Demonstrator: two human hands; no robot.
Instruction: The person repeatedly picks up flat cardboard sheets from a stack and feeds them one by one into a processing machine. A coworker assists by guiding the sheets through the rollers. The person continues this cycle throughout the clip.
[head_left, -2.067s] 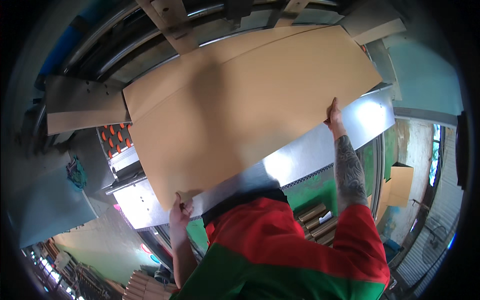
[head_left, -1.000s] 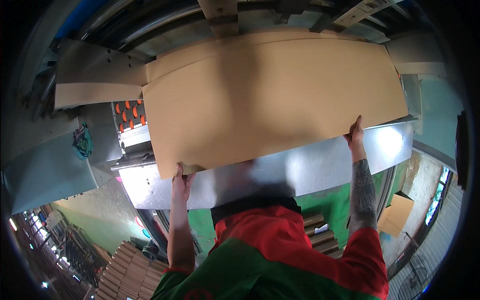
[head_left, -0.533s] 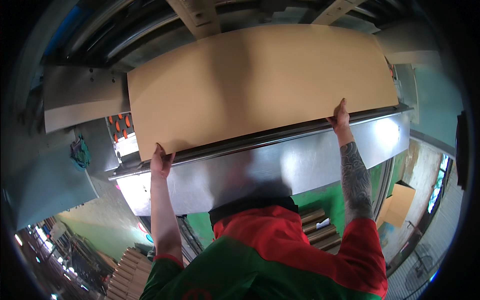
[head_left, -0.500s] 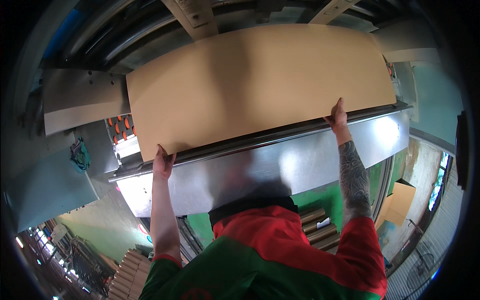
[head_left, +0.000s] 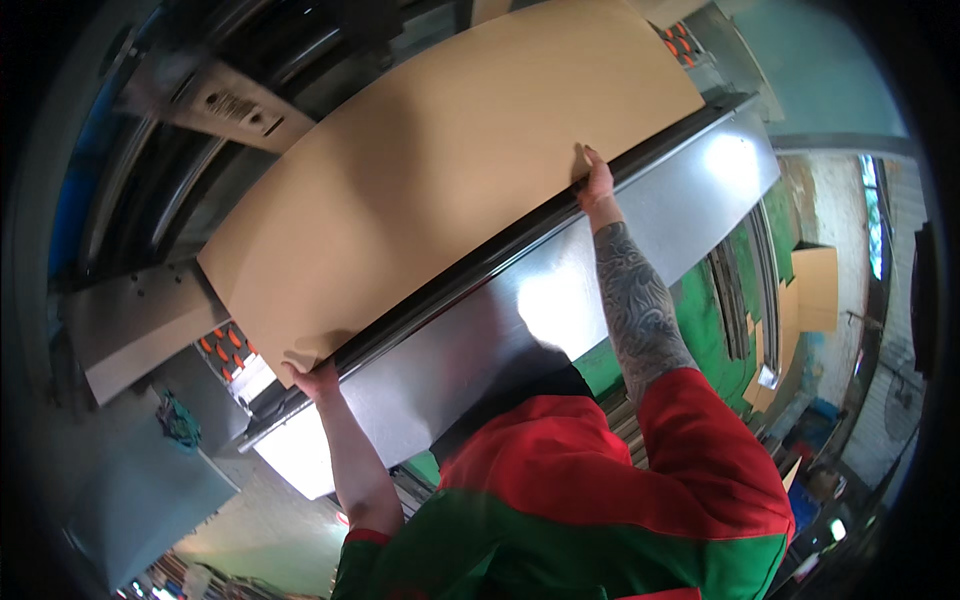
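A wide brown cardboard sheet (head_left: 460, 150) lies across the machine bed, a dark shadow falling over it. At its near left corner my left hand (head_left: 315, 380) grips the edge, thumb on top and the other fingers mostly hidden below. Farther right along the same edge, my right hand (head_left: 597, 185) pinches the sheet, its thumb laid on the upper face. Directly in front of that edge runs a dark metal bar (head_left: 480, 262), which both wrists cross. A shiny metal panel (head_left: 440, 350) slopes between the bar and my body.
Orange rollers (head_left: 228, 350) show beside the sheet's left end. Beyond it are a perforated metal bracket (head_left: 235, 108) and dark machine rollers. A teal cloth bundle (head_left: 178, 420) hangs at the left. Folded cardboard (head_left: 815, 290) stands at the right near the wall.
The view has turned, so the sheet and bar now slant more steeply up to the right. Both hands keep their hold near the same places on the sheet's near edge.
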